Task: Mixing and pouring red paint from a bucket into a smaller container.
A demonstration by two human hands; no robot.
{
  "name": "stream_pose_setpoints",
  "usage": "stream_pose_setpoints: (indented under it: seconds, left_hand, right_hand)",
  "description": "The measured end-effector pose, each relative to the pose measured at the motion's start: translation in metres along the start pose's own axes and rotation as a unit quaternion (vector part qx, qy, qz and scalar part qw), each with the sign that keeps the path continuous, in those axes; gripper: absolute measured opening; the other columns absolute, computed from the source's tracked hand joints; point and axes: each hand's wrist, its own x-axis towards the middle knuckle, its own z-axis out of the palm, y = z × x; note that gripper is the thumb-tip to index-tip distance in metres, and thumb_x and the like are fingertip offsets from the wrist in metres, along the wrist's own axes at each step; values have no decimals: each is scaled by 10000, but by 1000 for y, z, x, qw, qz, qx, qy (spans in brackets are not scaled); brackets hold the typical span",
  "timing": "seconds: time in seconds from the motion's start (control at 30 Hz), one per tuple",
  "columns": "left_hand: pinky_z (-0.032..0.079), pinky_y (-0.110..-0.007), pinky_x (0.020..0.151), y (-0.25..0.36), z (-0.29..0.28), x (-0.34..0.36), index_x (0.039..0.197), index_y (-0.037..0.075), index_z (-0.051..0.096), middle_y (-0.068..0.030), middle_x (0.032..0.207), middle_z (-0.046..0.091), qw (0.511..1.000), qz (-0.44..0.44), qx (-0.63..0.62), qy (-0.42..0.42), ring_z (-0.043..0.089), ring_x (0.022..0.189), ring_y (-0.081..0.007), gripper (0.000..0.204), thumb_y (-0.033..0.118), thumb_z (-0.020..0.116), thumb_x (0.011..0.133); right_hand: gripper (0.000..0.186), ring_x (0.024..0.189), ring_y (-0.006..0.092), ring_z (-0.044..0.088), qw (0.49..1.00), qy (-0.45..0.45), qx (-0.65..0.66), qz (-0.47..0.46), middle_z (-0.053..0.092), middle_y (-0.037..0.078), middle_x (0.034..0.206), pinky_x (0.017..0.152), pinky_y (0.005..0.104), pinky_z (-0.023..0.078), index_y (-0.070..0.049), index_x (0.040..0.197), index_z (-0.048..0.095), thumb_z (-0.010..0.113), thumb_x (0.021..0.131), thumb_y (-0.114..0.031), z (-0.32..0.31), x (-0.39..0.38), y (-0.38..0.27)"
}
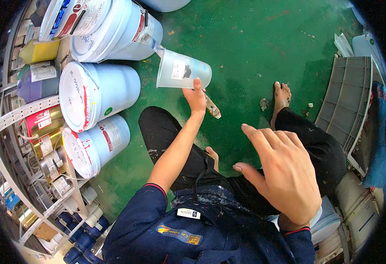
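Note:
A translucent plastic cup [190, 69] with a white label is tipped on its side in my left hand [196, 100], its wide mouth toward the pails on the left. My thumb presses its wall; the other fingers are mostly hidden behind it. A paint-smeared handle [212, 107] sticks out beside the same hand. A pale flat blade [154, 45] shows past the cup's mouth, perhaps part of the same tool; the stretch between is hidden. Raised over my right thigh, my right hand [281, 171] is open and holds nothing, thumb apart from the fingers.
Large white lidded pails [118, 86] line the left side. Behind them a metal rack [23, 114] holds cans and coloured jugs. A grey ribbed plastic panel [347, 97] leans at the right. Small debris [264, 104] lies on the green floor [245, 53] near my bare foot.

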Motion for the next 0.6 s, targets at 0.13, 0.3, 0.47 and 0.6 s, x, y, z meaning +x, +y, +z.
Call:
stream_pose_setpoints:
  seconds: [0.13,0.3,0.47,0.6]
  left_hand:
    - [419,-248,492,1,-1,-2,1013,17,451,-40,833,520,1000,-14,4,-3,501,642,-111,504,472,558,824]
    - [420,-250,494,1,-3,-3,1024,19,439,-44,853,515,1000,-13,5,-15,500,647,-109,528,492,555,818]
    - [414,-250,482,9,-4,4,1019,24,430,-43,830,504,1000,-26,-5,-16,490,637,-105,543,513,547,814]
    - [406,-242,471,13,-4,8,1009,26,430,-36,800,495,998,-65,-18,-4,475,604,-104,555,530,548,806]
  right_hand:
    - [516,859,275,533,1000,-10,3,4,566,124,931,786,352,394,8,1135,484,636,730,-275,-1,1,-2]
    - [518,858,276,534,1000,-7,-1,0,567,124,930,783,355,394,9,1134,484,635,730,-278,1,2,-3]
    - [517,854,279,534,1000,4,7,-6,567,127,922,781,357,394,12,1131,488,635,728,-277,1,1,-2]
    - [520,849,280,534,1000,12,-1,-1,566,128,907,776,359,394,15,1130,490,635,726,-278,0,2,-1]
